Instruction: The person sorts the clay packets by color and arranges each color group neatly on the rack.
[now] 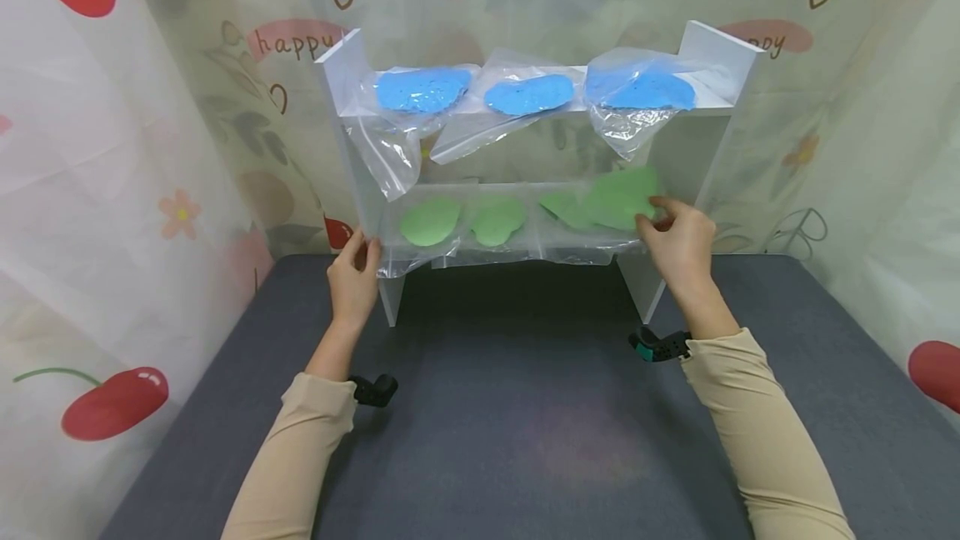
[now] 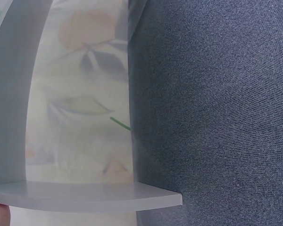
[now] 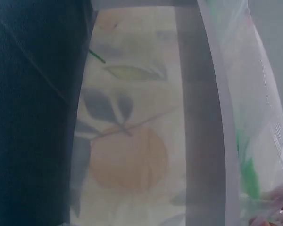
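A white two-tier shelf (image 1: 701, 144) stands at the back of the table. Blue flat pieces (image 1: 530, 95) lie on crumpled clear plastic bags (image 1: 390, 161) along its upper tier. Green flat pieces (image 1: 430, 222) lie in a row with clear plastic along the lower tier. My right hand (image 1: 681, 242) pinches the edge of a clear plastic bag (image 3: 269, 127) with a green piece (image 1: 624, 197) at the lower tier's right end. My left hand (image 1: 354, 280) rests its fingertips against the outside of the shelf's left side panel; those fingers (image 2: 0, 214) barely show in the left wrist view.
The dark cloth-covered table (image 1: 510, 423) extends in front of the shelf. A patterned curtain (image 1: 187, 107) hangs behind it and at both sides. Plastic overhangs the front of both tiers. A black wrist camera (image 1: 660, 345) sits on the right wrist.
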A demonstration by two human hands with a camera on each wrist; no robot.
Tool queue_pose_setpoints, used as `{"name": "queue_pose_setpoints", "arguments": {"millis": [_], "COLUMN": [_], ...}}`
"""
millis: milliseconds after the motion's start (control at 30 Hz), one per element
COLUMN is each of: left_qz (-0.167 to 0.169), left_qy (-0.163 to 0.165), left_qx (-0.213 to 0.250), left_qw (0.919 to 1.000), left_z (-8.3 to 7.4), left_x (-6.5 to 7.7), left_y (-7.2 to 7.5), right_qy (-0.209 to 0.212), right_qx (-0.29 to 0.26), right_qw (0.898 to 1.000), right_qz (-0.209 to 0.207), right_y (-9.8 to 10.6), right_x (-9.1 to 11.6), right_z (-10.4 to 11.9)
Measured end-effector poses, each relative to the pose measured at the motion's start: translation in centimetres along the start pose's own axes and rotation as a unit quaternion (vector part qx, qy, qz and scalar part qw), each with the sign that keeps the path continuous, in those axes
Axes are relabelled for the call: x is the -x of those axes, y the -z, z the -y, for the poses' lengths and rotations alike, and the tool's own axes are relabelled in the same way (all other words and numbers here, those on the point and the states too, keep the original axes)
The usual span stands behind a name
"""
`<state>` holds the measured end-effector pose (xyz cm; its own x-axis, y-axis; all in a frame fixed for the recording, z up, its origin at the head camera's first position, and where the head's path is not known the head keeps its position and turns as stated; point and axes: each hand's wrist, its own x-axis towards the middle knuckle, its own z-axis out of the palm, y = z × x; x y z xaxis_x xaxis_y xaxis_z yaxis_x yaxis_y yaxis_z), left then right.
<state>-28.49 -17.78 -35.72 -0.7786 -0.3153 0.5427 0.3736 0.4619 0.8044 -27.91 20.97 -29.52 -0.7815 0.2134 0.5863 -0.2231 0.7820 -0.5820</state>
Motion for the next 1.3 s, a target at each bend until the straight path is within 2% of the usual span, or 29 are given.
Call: {"name": "queue_pose_setpoints", "arguments": {"millis": [133, 267, 700, 833, 1100, 1200, 1300], "left_qz": [0.003, 0.002, 0.004, 0.027, 0.113, 0.119, 0.106], "left_qy": [0.004, 0.005, 0.005, 0.014, 0.05, 0.057, 0.047], "left_qx": [0.001, 0.004, 0.002, 0.014, 0.015, 0.005, -0.011], "left_qw": [1.0, 1.0, 1.0, 0.9994, 0.9922, 0.9912, 0.9931], "left_z": [0.0, 0.1, 0.3, 0.4, 0.0, -0.5, -1.1], "left_x": [0.0, -0.1, -0.2, -0.4, -0.7, -0.7, -0.6], "left_y": [-0.1, -0.1, -0.1, 0.2, 2.1, 3.0, 4.0], "right_qy": [0.0, 0.004, 0.007, 0.004, 0.013, 0.02, 0.037], "right_qx": [0.032, 0.043, 0.005, -0.004, -0.02, -0.029, -0.036], "right_qw": [0.999, 0.999, 0.999, 0.999, 0.999, 0.998, 0.997], "right_qz": [0.017, 0.027, 0.037, 0.044, 0.045, 0.044, 0.056], "right_y": [0.2, 0.3, 0.4, 0.9, 2.3, 2.9, 3.5], "right_x": [0.0, 0.0, 0.4, 0.4, 0.9, 1.3, 1.7], "right_z": [-0.2, -0.4, -0.8, -0.6, 0.0, 0.2, 0.4]}}
